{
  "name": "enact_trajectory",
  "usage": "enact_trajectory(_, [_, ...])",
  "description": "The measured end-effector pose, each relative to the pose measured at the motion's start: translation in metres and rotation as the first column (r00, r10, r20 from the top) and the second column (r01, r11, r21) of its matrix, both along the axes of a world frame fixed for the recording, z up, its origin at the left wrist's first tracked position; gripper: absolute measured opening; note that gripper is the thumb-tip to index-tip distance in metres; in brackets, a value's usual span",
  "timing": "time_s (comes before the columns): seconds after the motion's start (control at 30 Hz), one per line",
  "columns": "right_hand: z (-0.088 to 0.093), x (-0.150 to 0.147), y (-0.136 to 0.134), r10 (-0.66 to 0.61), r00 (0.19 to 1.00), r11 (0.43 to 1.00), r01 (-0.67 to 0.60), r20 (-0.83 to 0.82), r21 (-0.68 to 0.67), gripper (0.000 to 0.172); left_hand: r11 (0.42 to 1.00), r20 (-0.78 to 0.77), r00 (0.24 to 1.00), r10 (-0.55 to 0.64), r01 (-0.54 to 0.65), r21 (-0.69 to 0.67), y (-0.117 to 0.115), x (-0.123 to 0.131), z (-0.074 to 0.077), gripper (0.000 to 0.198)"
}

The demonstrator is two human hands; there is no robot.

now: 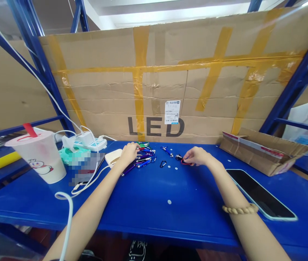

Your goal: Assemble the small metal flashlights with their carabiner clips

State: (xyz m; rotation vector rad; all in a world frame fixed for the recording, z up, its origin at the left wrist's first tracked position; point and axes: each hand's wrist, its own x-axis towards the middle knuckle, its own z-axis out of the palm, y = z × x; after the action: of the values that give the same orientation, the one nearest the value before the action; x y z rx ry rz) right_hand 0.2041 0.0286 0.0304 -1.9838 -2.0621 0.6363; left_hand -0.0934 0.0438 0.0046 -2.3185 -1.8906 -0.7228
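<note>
My right hand (196, 156) pinches a red carabiner (185, 163) just above the blue tabletop. A small black keychain flashlight (179, 157) lies at the carabiner's far end and seems joined to it. My left hand (129, 154) rests at the left side of a pile of small metal keychain flashlights (144, 159) in blue, purple, green and red. Its fingers are curled, and what they grip is hidden. Between the hands lie a single blue flashlight (167, 151) with a clip and a loose dark carabiner (163, 164).
A white cup (41, 159), power strip (99, 145), teal tissue pack (73, 156), cream-coloured charger (113, 157) and white cables stand left. At right are a phone (262, 195) and an open cardboard box (262, 152). A large taped carton (102, 90) walls off the back.
</note>
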Motion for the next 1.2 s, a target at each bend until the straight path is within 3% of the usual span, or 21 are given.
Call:
enact_trajectory(0.07, [-0.003, 0.003, 0.003, 0.064, 0.998, 0.998, -0.064, 0.019, 0.020, 0.014, 0.997, 0.166, 0.986, -0.008, -0.005, 0.079, 0.000, 0.002, 0.006, 0.020])
enact_trajectory(0.13, [-0.004, 0.002, 0.004, 0.142, 0.989, 0.976, -0.147, 0.043, 0.160, 0.015, 0.992, 0.350, 0.936, -0.032, -0.012, 0.125, -0.001, 0.008, 0.012, 0.019])
enact_trajectory(0.27, [-0.004, -0.010, 0.001, 0.287, 0.958, 0.907, -0.268, -0.010, 0.323, 0.021, 0.986, 0.666, 0.736, -0.120, 0.011, 0.165, -0.006, 0.014, 0.022, 0.023])
enact_trajectory(0.37, [-0.007, -0.013, 0.002, 0.231, 0.973, 0.899, -0.208, -0.012, 0.386, 0.023, 0.984, 0.838, 0.524, -0.151, 0.000, 0.178, -0.007, 0.008, 0.031, 0.026])
enact_trajectory(0.47, [-0.014, -0.011, 0.005, 0.153, 0.988, 0.875, -0.145, 0.021, 0.462, 0.030, 0.982, 0.897, 0.406, -0.172, 0.003, 0.186, -0.007, -0.003, 0.039, 0.022])
enact_trajectory(0.57, [-0.020, -0.020, 0.001, 0.186, 0.981, 0.805, -0.183, 0.053, 0.564, 0.037, 0.982, 0.914, 0.369, -0.169, -0.012, 0.187, -0.009, -0.010, 0.044, 0.020])
enact_trajectory(0.67, [-0.022, -0.052, -0.015, 0.397, 0.918, 0.709, -0.323, 0.024, 0.626, 0.047, 0.979, 0.929, 0.333, -0.163, -0.061, 0.194, -0.011, -0.012, 0.046, 0.019])
enact_trajectory(0.73, [-0.023, -0.083, -0.025, 0.553, 0.833, 0.658, -0.445, 0.011, 0.607, 0.054, 0.978, 0.934, 0.322, -0.155, -0.083, 0.191, -0.011, -0.011, 0.045, 0.017])
enact_trajectory(0.8, [-0.025, -0.111, -0.027, 0.643, 0.763, 0.654, -0.590, 0.062, 0.473, 0.063, 0.979, 0.931, 0.334, -0.147, -0.082, 0.184, -0.011, -0.009, 0.044, 0.017])
enact_trajectory(0.87, [-0.028, -0.132, -0.021, 0.656, 0.748, 0.680, -0.645, 0.105, 0.347, 0.069, 0.982, 0.924, 0.353, -0.145, -0.064, 0.178, -0.012, -0.008, 0.043, 0.019])
enact_trajectory(0.97, [-0.032, -0.141, -0.003, 0.624, 0.762, 0.710, -0.646, 0.174, 0.283, 0.052, 0.984, 0.929, 0.339, -0.146, -0.045, 0.171, -0.014, -0.009, 0.045, 0.022])
enact_trajectory(1.07, [-0.035, -0.134, 0.004, 0.590, 0.757, 0.678, -0.654, 0.281, 0.336, 0.037, 0.979, 0.951, 0.264, -0.158, -0.082, 0.186, -0.016, -0.013, 0.051, 0.021])
enact_trajectory(1.2, [-0.036, -0.117, -0.004, 0.585, 0.733, 0.629, -0.680, 0.347, 0.377, 0.031, 0.967, 0.970, 0.164, -0.182, -0.150, 0.206, -0.017, -0.018, 0.061, 0.015])
